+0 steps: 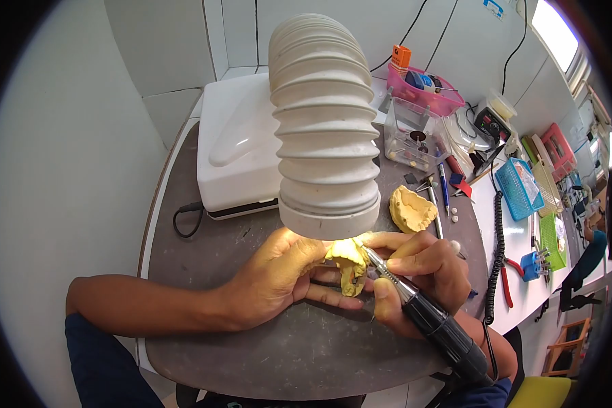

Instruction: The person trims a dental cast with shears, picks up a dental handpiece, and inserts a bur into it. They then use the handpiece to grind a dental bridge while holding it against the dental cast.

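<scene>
Under the mouth of a ribbed white hose (325, 129), my left hand (279, 272) is closed round a yellow dental cast (349, 260), thumb on top and fingers beneath. My right hand (425, 279) grips a black and silver rotary handpiece (442, 326) like a pen. The handpiece's metal tip meets the right side of the cast, and the exact contact point is too small to make out. Some fingers of my right hand reach behind the cast. A second plaster cast (412, 210) lies on the grey work surface (251, 367) beyond my right hand.
A white box-shaped unit (241, 149) stands behind my left hand. At the back right are a clear container (415, 129), a pink basket (432, 95) and blue baskets (520, 190). Red pliers (507, 285) and a coiled black cable (498, 251) lie to the right.
</scene>
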`<state>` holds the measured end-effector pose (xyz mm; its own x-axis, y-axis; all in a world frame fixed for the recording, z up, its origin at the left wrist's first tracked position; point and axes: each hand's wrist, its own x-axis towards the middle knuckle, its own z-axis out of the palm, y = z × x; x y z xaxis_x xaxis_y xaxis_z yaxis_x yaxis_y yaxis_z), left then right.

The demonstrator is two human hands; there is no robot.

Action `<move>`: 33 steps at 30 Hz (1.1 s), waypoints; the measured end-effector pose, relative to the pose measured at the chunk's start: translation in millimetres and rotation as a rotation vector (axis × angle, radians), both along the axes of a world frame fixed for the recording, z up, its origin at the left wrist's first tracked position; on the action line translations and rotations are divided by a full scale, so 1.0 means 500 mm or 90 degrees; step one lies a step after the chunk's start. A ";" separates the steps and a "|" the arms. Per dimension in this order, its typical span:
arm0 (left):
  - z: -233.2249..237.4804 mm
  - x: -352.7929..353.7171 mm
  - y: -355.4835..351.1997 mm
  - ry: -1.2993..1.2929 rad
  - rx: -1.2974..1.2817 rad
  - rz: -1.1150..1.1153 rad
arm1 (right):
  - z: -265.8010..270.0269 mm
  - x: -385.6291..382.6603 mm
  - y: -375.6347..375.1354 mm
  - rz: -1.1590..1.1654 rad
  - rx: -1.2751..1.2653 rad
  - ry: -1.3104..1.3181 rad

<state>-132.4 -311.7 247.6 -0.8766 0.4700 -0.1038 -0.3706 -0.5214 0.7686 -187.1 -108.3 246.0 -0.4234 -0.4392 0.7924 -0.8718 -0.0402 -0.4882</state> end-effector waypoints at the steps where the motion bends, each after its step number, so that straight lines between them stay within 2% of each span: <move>1: -0.003 0.000 -0.001 -0.001 0.016 -0.002 | 0.001 0.000 0.005 -0.002 0.000 -0.001; 3: 0.002 0.002 0.003 -0.006 0.019 0.005 | 0.005 0.000 0.015 0.013 0.089 0.010; 9: -0.011 0.002 0.002 -0.005 0.040 0.008 | 0.004 0.002 0.013 0.001 0.098 0.017; 18: -0.007 0.004 0.002 0.023 0.028 0.010 | -0.003 0.003 0.001 -0.012 -0.002 -0.017; 33: -0.007 0.006 0.001 0.010 0.010 0.006 | -0.004 0.006 0.002 -0.025 0.032 0.006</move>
<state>-129.5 -311.4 244.2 -0.8823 0.4634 -0.0824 -0.3532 -0.5362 0.7667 -184.1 -107.5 243.8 -0.4339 -0.4615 0.7737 -0.8767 0.0183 -0.4808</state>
